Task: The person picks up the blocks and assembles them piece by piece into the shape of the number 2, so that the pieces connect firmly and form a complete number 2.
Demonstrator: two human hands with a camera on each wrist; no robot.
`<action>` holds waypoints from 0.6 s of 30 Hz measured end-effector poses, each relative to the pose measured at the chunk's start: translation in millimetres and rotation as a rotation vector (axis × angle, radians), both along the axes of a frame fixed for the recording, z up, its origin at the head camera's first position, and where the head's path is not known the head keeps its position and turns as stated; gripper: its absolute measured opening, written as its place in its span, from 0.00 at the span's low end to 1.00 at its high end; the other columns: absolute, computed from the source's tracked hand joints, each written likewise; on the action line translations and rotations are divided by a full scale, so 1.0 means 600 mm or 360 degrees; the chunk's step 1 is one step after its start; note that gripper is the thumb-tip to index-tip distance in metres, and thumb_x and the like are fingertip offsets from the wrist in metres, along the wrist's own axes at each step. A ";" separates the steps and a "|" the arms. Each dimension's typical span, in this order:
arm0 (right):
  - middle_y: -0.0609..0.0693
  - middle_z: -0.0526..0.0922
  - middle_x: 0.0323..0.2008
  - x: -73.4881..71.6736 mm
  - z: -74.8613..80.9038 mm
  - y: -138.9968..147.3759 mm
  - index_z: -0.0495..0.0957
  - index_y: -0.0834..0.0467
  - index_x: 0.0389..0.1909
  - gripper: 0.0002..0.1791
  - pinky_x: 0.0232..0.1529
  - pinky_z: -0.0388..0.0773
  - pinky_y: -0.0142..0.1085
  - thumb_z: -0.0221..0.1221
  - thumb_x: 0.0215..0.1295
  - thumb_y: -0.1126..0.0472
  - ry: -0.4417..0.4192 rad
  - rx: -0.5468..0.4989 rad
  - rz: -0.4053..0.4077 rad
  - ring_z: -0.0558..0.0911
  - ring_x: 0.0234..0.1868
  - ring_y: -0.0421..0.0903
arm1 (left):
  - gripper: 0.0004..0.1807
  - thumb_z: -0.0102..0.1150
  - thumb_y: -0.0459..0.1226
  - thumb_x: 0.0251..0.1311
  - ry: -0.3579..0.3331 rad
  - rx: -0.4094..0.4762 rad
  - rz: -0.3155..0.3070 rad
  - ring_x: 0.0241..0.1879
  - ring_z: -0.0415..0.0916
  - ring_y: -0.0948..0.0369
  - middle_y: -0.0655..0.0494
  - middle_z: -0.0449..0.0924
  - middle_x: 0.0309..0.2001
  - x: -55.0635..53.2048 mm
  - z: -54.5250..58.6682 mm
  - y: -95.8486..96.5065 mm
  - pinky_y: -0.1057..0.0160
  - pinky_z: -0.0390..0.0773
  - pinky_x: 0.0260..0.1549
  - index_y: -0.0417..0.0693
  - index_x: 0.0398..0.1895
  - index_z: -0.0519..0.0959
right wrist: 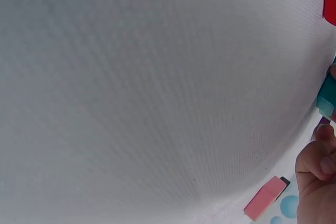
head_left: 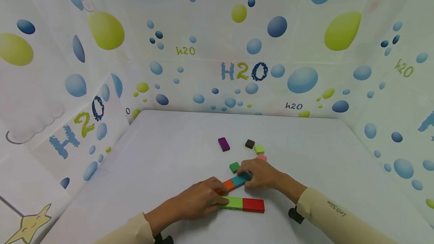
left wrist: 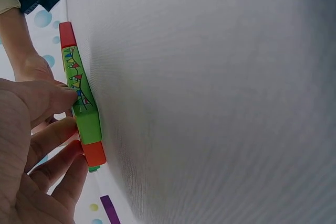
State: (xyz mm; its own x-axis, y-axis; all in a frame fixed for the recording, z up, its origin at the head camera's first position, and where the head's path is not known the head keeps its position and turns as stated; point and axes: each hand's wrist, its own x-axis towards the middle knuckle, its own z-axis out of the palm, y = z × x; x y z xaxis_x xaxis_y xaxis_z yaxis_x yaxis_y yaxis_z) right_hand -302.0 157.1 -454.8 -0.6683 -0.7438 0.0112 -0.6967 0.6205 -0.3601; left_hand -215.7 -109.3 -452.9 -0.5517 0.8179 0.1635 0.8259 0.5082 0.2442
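My left hand [head_left: 200,199] holds the left end of a light green block [head_left: 233,203], its thumb on the face printed with small flags. Its other fingers reach to the end of an orange block [left wrist: 94,154] just behind. Against the light green block's right end lies a red block [head_left: 253,205]. My right hand [head_left: 260,174] pinches a blue block [head_left: 240,180] between thumb and fingers. The blue and orange blocks meet end to end in a slanted row behind the light green and red one. A small green block [head_left: 234,167] sits just beyond the right fingertips.
Farther back on the white table [head_left: 162,142] lie a purple block [head_left: 223,144], a black block [head_left: 249,144] and a yellow-green block [head_left: 259,149]. A pink block [right wrist: 265,199] is partly behind the right hand in the head view. A patterned curtain [head_left: 203,22] surrounds the table.
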 end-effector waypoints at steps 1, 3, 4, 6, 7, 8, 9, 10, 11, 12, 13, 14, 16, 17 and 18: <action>0.38 0.80 0.41 0.001 0.001 -0.001 0.86 0.50 0.49 0.18 0.49 0.77 0.35 0.67 0.57 0.59 0.0002 0.0006 -0.0002 0.75 0.44 0.37 | 0.14 0.66 0.38 0.66 0.0003 0.0004 -0.0004 0.58 0.73 0.63 0.60 0.81 0.56 0.000 0.000 0.000 0.62 0.78 0.58 0.59 0.53 0.88; 0.38 0.80 0.40 0.001 0.002 -0.003 0.86 0.50 0.49 0.17 0.48 0.77 0.35 0.67 0.56 0.59 0.0006 0.0009 -0.0005 0.75 0.44 0.38 | 0.14 0.66 0.38 0.66 0.0006 0.0006 -0.0007 0.58 0.73 0.63 0.60 0.81 0.56 0.000 0.000 -0.002 0.62 0.78 0.58 0.59 0.53 0.88; 0.38 0.80 0.40 0.002 0.003 -0.004 0.86 0.50 0.49 0.17 0.48 0.77 0.35 0.67 0.56 0.59 0.0008 0.0009 -0.0008 0.75 0.44 0.38 | 0.14 0.66 0.38 0.66 0.0003 0.0007 -0.0007 0.58 0.73 0.63 0.60 0.81 0.56 0.000 0.000 -0.002 0.62 0.78 0.58 0.59 0.53 0.88; 0.38 0.81 0.41 0.003 0.004 -0.005 0.86 0.50 0.49 0.17 0.49 0.77 0.36 0.68 0.56 0.59 0.0000 0.0005 -0.0015 0.75 0.45 0.38 | 0.14 0.66 0.38 0.66 -0.0004 0.0008 -0.0004 0.58 0.73 0.63 0.60 0.81 0.56 0.000 0.000 -0.003 0.62 0.78 0.58 0.59 0.53 0.88; 0.38 0.81 0.41 0.004 0.004 -0.006 0.86 0.50 0.48 0.17 0.49 0.78 0.36 0.68 0.56 0.59 -0.0004 0.0004 -0.0020 0.75 0.45 0.38 | 0.14 0.66 0.38 0.66 -0.0006 0.0009 -0.0003 0.58 0.73 0.63 0.60 0.81 0.56 0.000 -0.001 -0.003 0.62 0.78 0.58 0.59 0.53 0.88; 0.38 0.81 0.41 0.004 0.004 -0.007 0.86 0.50 0.48 0.17 0.50 0.78 0.36 0.68 0.56 0.58 -0.0007 0.0003 -0.0025 0.76 0.46 0.38 | 0.14 0.66 0.38 0.66 -0.0010 0.0010 -0.0002 0.59 0.73 0.63 0.60 0.81 0.56 0.001 -0.001 -0.003 0.62 0.78 0.58 0.59 0.53 0.88; 0.38 0.81 0.42 0.004 0.004 -0.007 0.86 0.50 0.48 0.16 0.50 0.78 0.37 0.68 0.56 0.58 -0.0012 0.0002 -0.0031 0.76 0.46 0.39 | 0.14 0.66 0.38 0.66 -0.0013 0.0012 -0.0001 0.59 0.73 0.63 0.60 0.81 0.56 0.001 -0.001 -0.004 0.62 0.78 0.58 0.59 0.53 0.88; 0.38 0.81 0.42 0.004 0.004 -0.008 0.86 0.50 0.47 0.16 0.50 0.78 0.37 0.68 0.56 0.58 -0.0017 0.0002 -0.0038 0.76 0.46 0.39 | 0.14 0.66 0.38 0.66 -0.0018 0.0013 0.0000 0.59 0.73 0.63 0.60 0.81 0.56 0.001 -0.001 -0.004 0.62 0.78 0.58 0.59 0.53 0.88; 0.38 0.81 0.42 0.004 0.003 -0.008 0.86 0.50 0.47 0.16 0.50 0.78 0.37 0.68 0.56 0.58 -0.0021 0.0002 -0.0043 0.76 0.46 0.39 | 0.14 0.66 0.37 0.65 -0.0021 0.0015 -0.0001 0.59 0.73 0.63 0.60 0.81 0.56 0.001 -0.002 -0.004 0.62 0.78 0.58 0.59 0.53 0.88; 0.38 0.81 0.42 0.005 0.003 -0.008 0.85 0.50 0.47 0.16 0.50 0.78 0.38 0.68 0.56 0.58 -0.0021 0.0007 -0.0049 0.76 0.46 0.39 | 0.14 0.66 0.37 0.65 -0.0023 0.0015 -0.0002 0.59 0.73 0.63 0.60 0.82 0.56 0.001 -0.002 -0.003 0.62 0.78 0.57 0.59 0.53 0.88; 0.38 0.81 0.43 0.005 0.003 -0.008 0.85 0.49 0.47 0.16 0.50 0.78 0.38 0.68 0.56 0.58 -0.0021 0.0011 -0.0055 0.76 0.47 0.39 | 0.14 0.66 0.37 0.65 -0.0024 0.0014 -0.0004 0.58 0.73 0.63 0.60 0.82 0.56 0.001 -0.002 -0.003 0.62 0.78 0.57 0.60 0.53 0.88; 0.39 0.81 0.43 0.005 0.003 -0.008 0.85 0.49 0.46 0.15 0.50 0.78 0.38 0.68 0.56 0.58 -0.0020 0.0017 -0.0060 0.76 0.46 0.39 | 0.14 0.66 0.37 0.65 -0.0028 0.0014 -0.0005 0.58 0.73 0.63 0.60 0.82 0.56 0.001 -0.002 -0.003 0.63 0.78 0.57 0.60 0.53 0.88; 0.39 0.81 0.43 0.005 0.003 -0.008 0.85 0.49 0.46 0.16 0.51 0.78 0.39 0.69 0.55 0.58 -0.0023 0.0021 -0.0070 0.76 0.47 0.40 | 0.15 0.66 0.38 0.65 -0.0032 0.0010 -0.0005 0.58 0.73 0.63 0.60 0.82 0.56 0.001 -0.002 -0.003 0.63 0.78 0.57 0.60 0.53 0.87; 0.39 0.81 0.44 0.005 0.003 -0.008 0.84 0.49 0.46 0.16 0.51 0.78 0.39 0.69 0.55 0.58 -0.0026 0.0023 -0.0073 0.76 0.47 0.40 | 0.15 0.66 0.38 0.65 -0.0035 0.0010 -0.0004 0.58 0.73 0.63 0.60 0.82 0.56 0.001 -0.002 -0.002 0.63 0.78 0.57 0.60 0.54 0.87; 0.39 0.81 0.44 0.006 0.003 -0.008 0.84 0.49 0.47 0.16 0.51 0.79 0.40 0.69 0.55 0.57 -0.0025 0.0024 -0.0076 0.76 0.48 0.40 | 0.15 0.66 0.38 0.65 -0.0037 0.0008 -0.0002 0.58 0.73 0.63 0.60 0.81 0.56 0.001 -0.002 -0.002 0.63 0.78 0.57 0.60 0.54 0.87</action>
State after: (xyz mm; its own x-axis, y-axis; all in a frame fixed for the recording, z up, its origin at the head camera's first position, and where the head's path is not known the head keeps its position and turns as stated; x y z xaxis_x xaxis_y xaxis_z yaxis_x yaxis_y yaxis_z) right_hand -298.4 152.5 -453.3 -0.7028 -0.7113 -0.0107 -0.6606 0.6582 -0.3610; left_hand -215.0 -110.7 -453.9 -0.5544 0.8177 0.1551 0.8206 0.5059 0.2659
